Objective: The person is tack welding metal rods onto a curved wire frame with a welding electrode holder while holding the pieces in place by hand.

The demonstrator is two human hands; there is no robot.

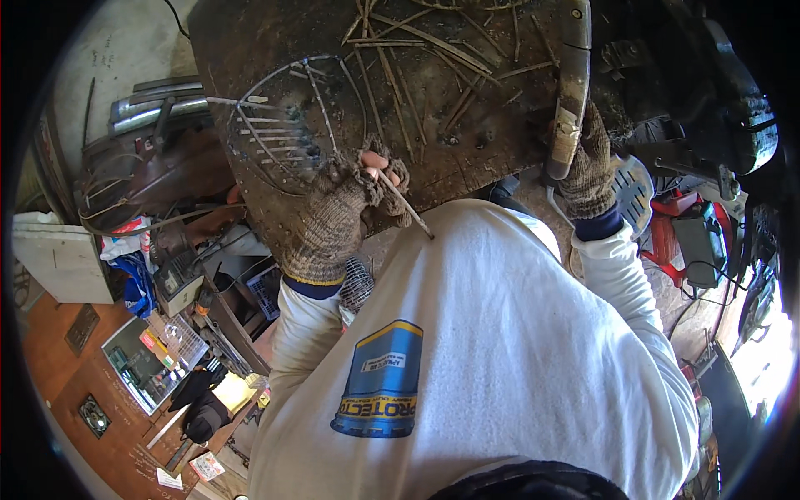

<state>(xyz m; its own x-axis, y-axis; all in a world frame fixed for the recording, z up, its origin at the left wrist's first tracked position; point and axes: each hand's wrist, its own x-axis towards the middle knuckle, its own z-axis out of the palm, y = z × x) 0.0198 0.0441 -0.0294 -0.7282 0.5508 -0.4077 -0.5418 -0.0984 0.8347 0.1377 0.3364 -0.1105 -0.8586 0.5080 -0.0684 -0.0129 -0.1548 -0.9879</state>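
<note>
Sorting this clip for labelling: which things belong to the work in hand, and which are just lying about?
In hand:
left hand pinching a thin metal rod
right hand gripping a tool handle
round wire grille on the dark worktable

Lying about:
loose rods on the table
cluttered shelf
red strap

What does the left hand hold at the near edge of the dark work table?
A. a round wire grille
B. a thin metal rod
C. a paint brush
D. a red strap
B: the gloved left hand pinches a thin rod that points back toward the person, while the wire grille lies beside it on the table.
</note>
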